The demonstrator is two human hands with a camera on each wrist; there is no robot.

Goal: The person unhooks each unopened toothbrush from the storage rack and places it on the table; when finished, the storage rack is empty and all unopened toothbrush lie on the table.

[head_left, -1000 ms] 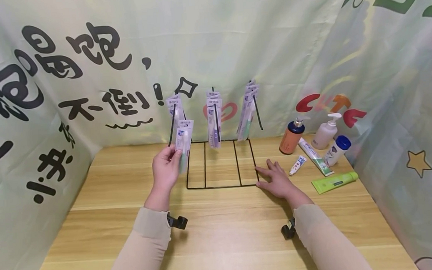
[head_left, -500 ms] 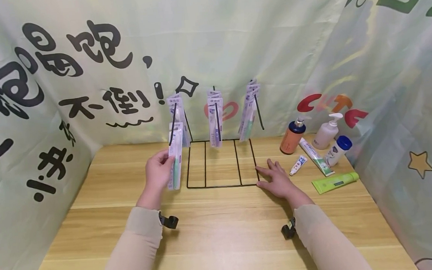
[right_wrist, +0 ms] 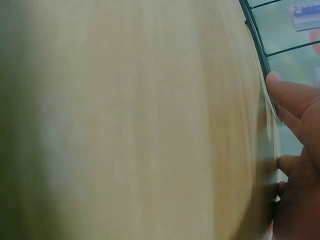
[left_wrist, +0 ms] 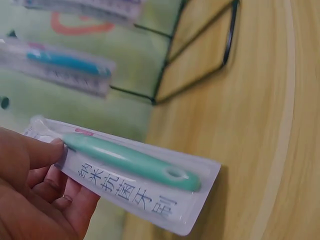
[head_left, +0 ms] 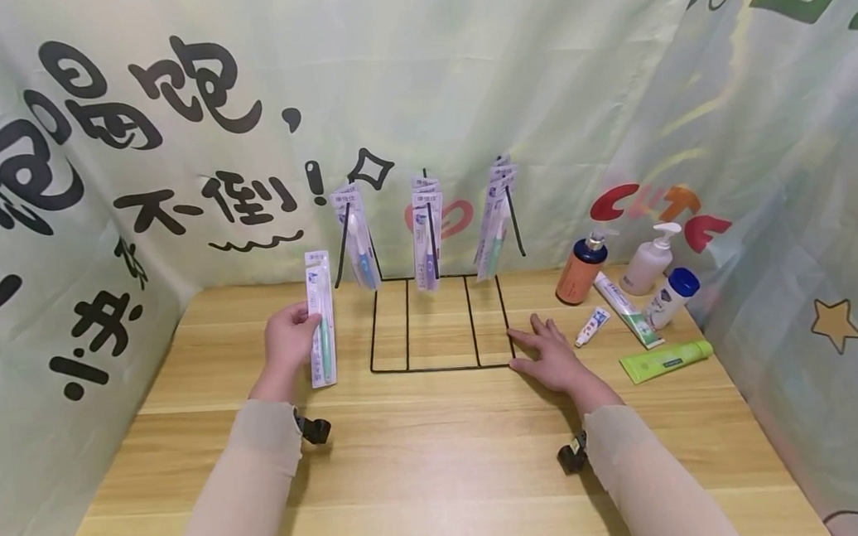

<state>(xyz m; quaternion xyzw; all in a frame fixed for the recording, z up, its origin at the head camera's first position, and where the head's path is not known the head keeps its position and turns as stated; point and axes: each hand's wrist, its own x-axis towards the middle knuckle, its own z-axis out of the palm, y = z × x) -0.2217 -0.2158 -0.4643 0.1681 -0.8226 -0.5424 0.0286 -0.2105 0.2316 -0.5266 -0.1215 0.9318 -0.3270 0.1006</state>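
Note:
My left hand (head_left: 289,337) pinches a packaged toothbrush (head_left: 321,321) with a green handle, held upright left of the black wire rack (head_left: 444,370). In the left wrist view, thumb and fingers grip one end of that pack, its green handle facing the camera. Packaged toothbrushes hang from the rack's three hooks: some on the left (head_left: 356,240), some in the middle (head_left: 425,243), some on the right (head_left: 493,226). My right hand (head_left: 551,357) has its fingers spread on the table, thumb and a fingertip touching the rack's right front corner.
Right of the rack stand an orange pump bottle (head_left: 581,272), a white pump bottle (head_left: 648,261) and a blue-capped bottle (head_left: 672,299). Beside them lie a toothpaste tube (head_left: 629,312), a small tube (head_left: 592,328) and a green tube (head_left: 667,362). Printed cloth hangs behind the wooden table (head_left: 443,466).
My left hand has drawn the green-handled toothbrush pack off to the left, away from the left hook, and turned it upright. The right hand stays at the rack's corner.

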